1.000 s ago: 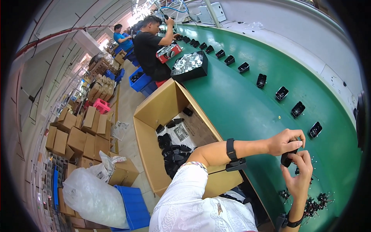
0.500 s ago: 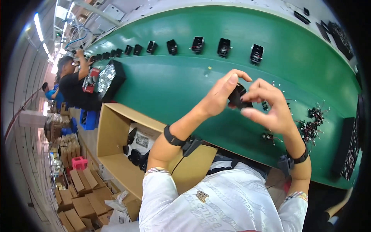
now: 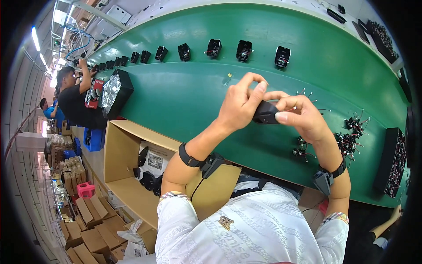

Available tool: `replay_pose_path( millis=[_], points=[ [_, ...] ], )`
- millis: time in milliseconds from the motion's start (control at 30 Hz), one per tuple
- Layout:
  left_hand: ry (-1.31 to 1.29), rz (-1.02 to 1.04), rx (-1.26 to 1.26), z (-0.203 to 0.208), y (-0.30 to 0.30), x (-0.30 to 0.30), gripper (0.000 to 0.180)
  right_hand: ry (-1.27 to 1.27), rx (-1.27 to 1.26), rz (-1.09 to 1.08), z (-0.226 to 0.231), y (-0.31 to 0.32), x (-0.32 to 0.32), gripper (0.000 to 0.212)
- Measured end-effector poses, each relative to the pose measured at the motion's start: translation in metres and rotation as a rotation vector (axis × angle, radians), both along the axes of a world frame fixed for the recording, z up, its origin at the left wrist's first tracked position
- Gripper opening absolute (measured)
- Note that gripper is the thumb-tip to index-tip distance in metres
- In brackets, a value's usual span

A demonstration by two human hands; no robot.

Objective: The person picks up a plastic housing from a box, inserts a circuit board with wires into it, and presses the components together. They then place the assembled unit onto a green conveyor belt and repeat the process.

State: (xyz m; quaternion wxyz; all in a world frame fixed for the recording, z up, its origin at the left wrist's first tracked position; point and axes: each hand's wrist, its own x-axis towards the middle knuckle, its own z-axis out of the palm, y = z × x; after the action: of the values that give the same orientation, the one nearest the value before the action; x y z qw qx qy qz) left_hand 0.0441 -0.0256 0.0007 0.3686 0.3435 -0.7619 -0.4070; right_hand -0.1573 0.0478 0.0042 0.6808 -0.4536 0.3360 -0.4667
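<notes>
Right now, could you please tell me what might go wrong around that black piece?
The black piece is held between the left grip and right grip above the green table, so it might slip and drop. The right forearm passes between groups of wired parts, so it could snag their leads.

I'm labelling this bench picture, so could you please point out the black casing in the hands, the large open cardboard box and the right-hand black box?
Black casing (image 3: pixel 265 114): head view, middle of its dark outer side.
Cardboard box (image 3: pixel 120 153): head view, inner left wall.
Black box (image 3: pixel 385 159): head view, plain left side.
</notes>
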Motion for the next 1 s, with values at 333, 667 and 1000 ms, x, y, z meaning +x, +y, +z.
replay_pose_path(
  millis=[333,667,1000],
  points=[
    [0.001,0.037,0.091,0.010,-0.008,0.008,0.019,0.460,-0.273,-0.186,0.022,0.013,-0.020,0.020],
    [0.193,0.838,-0.137,0.015,-0.018,0.236,0.013,1.569,-0.490,-0.427,-0.035,-0.054,-0.158,0.029],
    [-0.460,1.088,0.027,-0.198,0.083,0.462,0.023,1.623,-0.537,-0.353,-0.053,-0.066,-0.170,0.042]
  ],
)
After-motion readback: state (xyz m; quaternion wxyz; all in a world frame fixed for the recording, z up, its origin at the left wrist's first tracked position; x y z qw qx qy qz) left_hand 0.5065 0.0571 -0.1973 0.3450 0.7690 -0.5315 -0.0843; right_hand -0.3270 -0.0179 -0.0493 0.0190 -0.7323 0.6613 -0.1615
